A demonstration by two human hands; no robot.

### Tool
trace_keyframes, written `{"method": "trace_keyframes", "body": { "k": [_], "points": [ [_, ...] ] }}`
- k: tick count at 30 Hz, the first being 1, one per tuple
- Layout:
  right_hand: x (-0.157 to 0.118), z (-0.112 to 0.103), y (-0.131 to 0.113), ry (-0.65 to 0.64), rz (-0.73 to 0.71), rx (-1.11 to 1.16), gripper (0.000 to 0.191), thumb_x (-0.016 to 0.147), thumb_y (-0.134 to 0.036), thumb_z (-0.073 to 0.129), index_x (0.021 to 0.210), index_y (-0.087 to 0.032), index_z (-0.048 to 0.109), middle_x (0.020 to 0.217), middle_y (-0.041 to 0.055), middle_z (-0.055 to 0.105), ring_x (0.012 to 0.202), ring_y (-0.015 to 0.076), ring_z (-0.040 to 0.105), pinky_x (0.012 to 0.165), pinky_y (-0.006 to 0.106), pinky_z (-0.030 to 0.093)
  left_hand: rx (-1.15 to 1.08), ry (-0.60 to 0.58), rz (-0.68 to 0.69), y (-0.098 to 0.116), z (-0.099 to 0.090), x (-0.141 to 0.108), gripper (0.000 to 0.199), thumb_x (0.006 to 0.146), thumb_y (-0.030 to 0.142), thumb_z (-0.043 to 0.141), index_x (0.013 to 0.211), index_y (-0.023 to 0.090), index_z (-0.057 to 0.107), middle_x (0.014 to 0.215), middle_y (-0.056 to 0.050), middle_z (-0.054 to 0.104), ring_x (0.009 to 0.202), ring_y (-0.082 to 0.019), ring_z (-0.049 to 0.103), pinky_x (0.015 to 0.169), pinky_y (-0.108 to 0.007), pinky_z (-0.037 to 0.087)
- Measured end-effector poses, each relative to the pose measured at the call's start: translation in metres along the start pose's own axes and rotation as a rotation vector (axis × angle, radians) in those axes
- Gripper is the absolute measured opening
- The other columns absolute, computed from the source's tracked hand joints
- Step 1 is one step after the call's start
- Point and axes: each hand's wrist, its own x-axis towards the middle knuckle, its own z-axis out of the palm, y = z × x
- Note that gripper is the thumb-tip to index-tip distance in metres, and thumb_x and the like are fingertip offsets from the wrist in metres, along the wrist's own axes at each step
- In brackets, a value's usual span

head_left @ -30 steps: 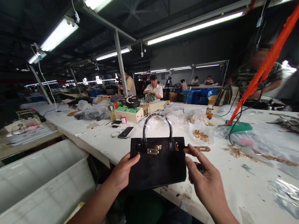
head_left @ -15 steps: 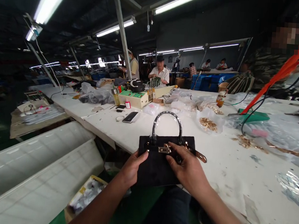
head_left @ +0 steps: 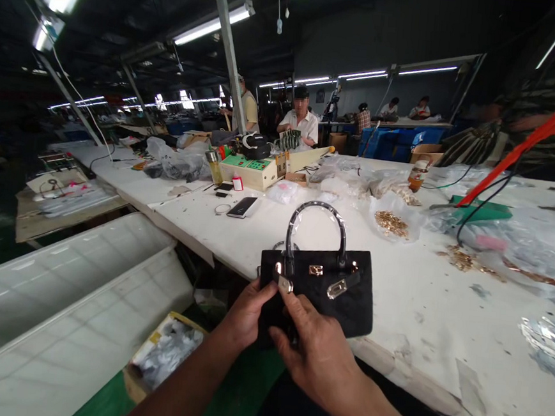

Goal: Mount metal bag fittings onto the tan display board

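A small black handbag (head_left: 318, 301) stands upright at the table's front edge. Its arched handle (head_left: 319, 206) is wrapped in clear film. My left hand (head_left: 245, 314) grips the bag's left side, thumb on the front. Beside that thumb is the gold metal plate (head_left: 285, 285) of the left strap. My right hand (head_left: 317, 349) lies in front of the bag, index fingertip against this plate, thumb held apart below. A gold turn-lock (head_left: 315, 270) sits uncovered at the top middle. The right strap's slotted metal plate (head_left: 337, 289) hangs loose and tilted.
On the white table (head_left: 409, 295) lie gold metal parts (head_left: 391, 223) in a plastic bag, a phone (head_left: 241, 207) and a green-topped machine (head_left: 249, 168). White bins (head_left: 82, 308) and a box of scraps (head_left: 170, 350) stand at the left. Co-workers sit beyond the table.
My right hand has moved left, from the middle lock to the left strap's plate. The turn-lock now shows uncovered. The right strap's plate now hangs across the bag's front.
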Motion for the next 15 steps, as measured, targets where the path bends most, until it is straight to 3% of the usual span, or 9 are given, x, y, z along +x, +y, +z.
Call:
{"method": "trace_keyframes", "body": {
  "k": [3, 8, 10, 12, 15],
  "points": [
    [0.000, -0.003, 0.009, 0.044, 0.015, 0.001, 0.065, 0.097, -0.025, 0.056, 0.158, -0.028, 0.033, 0.127, 0.0111, 0.065, 0.100, 0.0260, 0.072, 0.086, 0.040, 0.063, 0.005, -0.025, -0.025, -0.003, -0.003, 0.000, 0.023, 0.088, 0.028, 0.075, 0.107, 0.015, 0.075, 0.098, -0.010, 0.077, 0.091, -0.022, 0.073, 0.090, -0.034, 0.054],
    [-0.005, -0.003, 0.016, 0.141, -0.020, 0.003, 0.058, 0.097, -0.027, 0.059, 0.152, -0.025, 0.040, 0.129, 0.0113, 0.067, 0.103, 0.0248, 0.073, 0.087, 0.037, 0.063, 0.000, -0.012, -0.025, -0.001, 0.005, -0.007, 0.031, 0.087, 0.030, 0.075, 0.113, 0.014, 0.075, 0.104, -0.012, 0.077, 0.099, -0.028, 0.072, 0.099, -0.042, 0.051],
    [-0.008, -0.002, 0.015, 0.239, -0.063, -0.052, 0.056, 0.095, -0.034, 0.064, 0.147, -0.023, 0.046, 0.124, 0.0120, 0.069, 0.103, 0.0263, 0.074, 0.084, 0.035, 0.065, -0.017, 0.018, 0.047, 0.002, 0.017, -0.018, 0.033, 0.088, 0.035, 0.073, 0.114, 0.014, 0.075, 0.109, -0.014, 0.076, 0.104, -0.030, 0.071, 0.103, -0.045, 0.048],
    [-0.008, -0.003, 0.013, 0.353, -0.114, -0.142, 0.063, 0.089, -0.045, 0.071, 0.144, -0.023, 0.050, 0.124, 0.0138, 0.070, 0.103, 0.0307, 0.074, 0.077, 0.036, 0.066, -0.109, 0.010, 0.137, 0.003, 0.037, -0.029, 0.047, 0.093, 0.052, 0.062, 0.120, 0.016, 0.074, 0.118, -0.014, 0.074, 0.115, -0.033, 0.066, 0.108, -0.046, 0.044],
    [-0.007, -0.015, 0.009, 0.511, -0.097, -0.159, 0.075, 0.083, -0.051, 0.075, 0.149, -0.024, 0.051, 0.132, 0.0156, 0.067, 0.111, 0.0379, 0.071, 0.068, 0.038, 0.066, -0.208, -0.121, 0.150, 0.000, 0.075, -0.040, 0.076, 0.086, 0.079, 0.049, 0.134, 0.023, 0.068, 0.132, -0.014, 0.068, 0.129, -0.038, 0.058, 0.112, -0.048, 0.040]
  ]
}}
